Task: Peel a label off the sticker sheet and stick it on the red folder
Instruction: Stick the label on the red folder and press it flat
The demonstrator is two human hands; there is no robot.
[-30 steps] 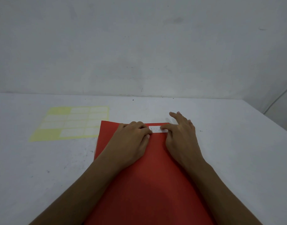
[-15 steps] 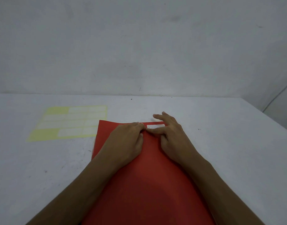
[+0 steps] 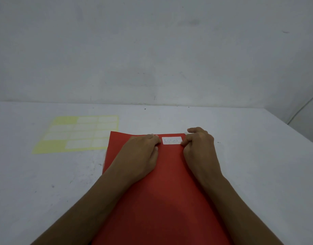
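The red folder (image 3: pixel 162 195) lies flat on the white table in front of me. A white label (image 3: pixel 172 140) with handwritten "Asset" sits flat near the folder's far edge. My left hand (image 3: pixel 142 156) rests palm down on the folder, fingertips curled just left of the label. My right hand (image 3: pixel 200 147) rests on the folder's right side, curled fingertips touching the label's right end. Neither hand holds anything. The yellow sticker sheet (image 3: pixel 78 134) with several white labels lies to the left on the table.
The white table (image 3: pixel 258 165) ends at a grey wall behind and at an edge on the far right. A thin cable (image 3: pixel 304 107) runs down the wall at the right.
My right fingers slid off the label toward its right end and my left hand drew back left, uncovering the whole label with its writing.
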